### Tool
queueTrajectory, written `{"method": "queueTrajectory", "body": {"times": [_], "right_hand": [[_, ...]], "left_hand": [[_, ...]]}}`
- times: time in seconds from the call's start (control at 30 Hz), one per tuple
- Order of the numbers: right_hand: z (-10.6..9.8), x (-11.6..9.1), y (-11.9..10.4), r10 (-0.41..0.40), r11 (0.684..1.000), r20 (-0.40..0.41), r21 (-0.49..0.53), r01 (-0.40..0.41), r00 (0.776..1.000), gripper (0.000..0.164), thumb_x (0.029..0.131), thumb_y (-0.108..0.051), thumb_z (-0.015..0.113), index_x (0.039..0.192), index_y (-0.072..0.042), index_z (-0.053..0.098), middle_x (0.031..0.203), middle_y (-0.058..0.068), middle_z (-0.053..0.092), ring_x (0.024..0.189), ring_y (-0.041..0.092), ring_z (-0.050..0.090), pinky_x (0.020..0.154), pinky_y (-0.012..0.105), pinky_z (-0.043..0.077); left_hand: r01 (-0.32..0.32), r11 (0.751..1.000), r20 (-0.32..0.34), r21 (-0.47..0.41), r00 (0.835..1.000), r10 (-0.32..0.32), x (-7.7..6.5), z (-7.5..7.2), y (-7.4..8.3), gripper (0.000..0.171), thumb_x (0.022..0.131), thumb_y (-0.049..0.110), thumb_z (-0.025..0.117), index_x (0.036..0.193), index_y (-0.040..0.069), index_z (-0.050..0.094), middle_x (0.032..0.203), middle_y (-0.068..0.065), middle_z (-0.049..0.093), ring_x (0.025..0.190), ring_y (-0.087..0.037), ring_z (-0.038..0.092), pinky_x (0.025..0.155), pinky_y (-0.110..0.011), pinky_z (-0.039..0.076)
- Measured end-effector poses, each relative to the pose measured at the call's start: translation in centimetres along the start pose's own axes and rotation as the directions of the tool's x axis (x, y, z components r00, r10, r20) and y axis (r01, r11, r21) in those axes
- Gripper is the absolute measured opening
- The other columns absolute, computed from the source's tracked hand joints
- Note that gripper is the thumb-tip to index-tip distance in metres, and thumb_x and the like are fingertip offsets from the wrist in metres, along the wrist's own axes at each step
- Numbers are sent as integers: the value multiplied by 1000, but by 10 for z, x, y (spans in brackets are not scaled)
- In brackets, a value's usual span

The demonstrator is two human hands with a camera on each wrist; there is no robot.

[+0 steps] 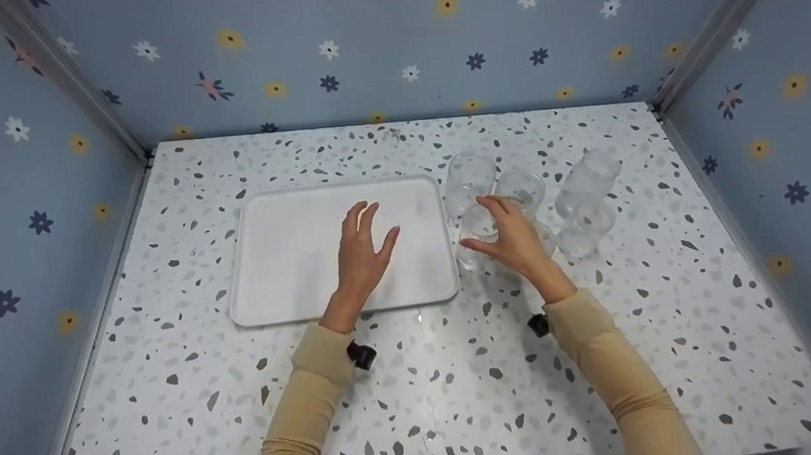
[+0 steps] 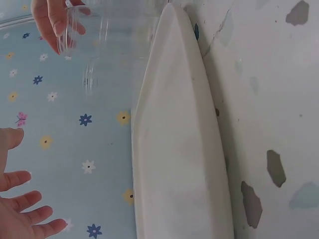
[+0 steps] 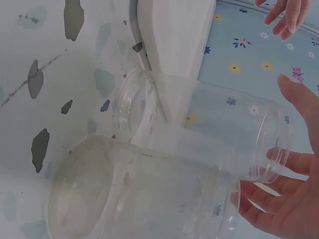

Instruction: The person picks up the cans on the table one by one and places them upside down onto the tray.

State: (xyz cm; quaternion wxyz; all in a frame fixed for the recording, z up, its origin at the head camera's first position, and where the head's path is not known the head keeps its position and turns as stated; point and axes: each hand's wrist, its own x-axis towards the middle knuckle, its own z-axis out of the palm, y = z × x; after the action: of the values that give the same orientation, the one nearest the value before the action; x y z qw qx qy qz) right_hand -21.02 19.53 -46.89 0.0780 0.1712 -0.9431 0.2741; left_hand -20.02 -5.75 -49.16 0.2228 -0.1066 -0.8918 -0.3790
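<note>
My right hand point(image 1: 513, 238) is over a group of clear plastic jars, thumb and fingers spread apart around the mouth of the front left jar point(image 1: 470, 255). In the right wrist view, the fingers point(image 3: 286, 184) are right at the rims of two upright jars, one clear point(image 3: 214, 124) and one cloudier point(image 3: 149, 194), with the thumb standing off. Parts of the jars are hidden beneath this hand. My left hand point(image 1: 361, 259) hovers above a white rectangular tray point(image 1: 286, 257), fingers loosely bent, holding nothing.
Beside the group, more clear jars point(image 1: 587, 175) stand to the right, close together. The tray lies directly left of the jars on a speckled white table point(image 1: 389, 400). Blue flowered panels point(image 1: 392, 43) enclose the back and both sides.
</note>
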Motion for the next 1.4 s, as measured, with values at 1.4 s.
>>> {"method": "queueTrajectory", "body": {"times": [1.4], "right_hand": [[1, -20, -38, 89, 885, -467, 442, 145, 880, 51, 74, -11, 72, 120, 2, 52, 110, 16, 54, 91, 26, 57, 65, 43, 50]], "left_hand": [[143, 878, 146, -457, 986, -84, -17, 27, 12, 59, 86, 33, 57, 135, 6, 36, 135, -12, 34, 124, -20, 32, 90, -48, 36]]}}
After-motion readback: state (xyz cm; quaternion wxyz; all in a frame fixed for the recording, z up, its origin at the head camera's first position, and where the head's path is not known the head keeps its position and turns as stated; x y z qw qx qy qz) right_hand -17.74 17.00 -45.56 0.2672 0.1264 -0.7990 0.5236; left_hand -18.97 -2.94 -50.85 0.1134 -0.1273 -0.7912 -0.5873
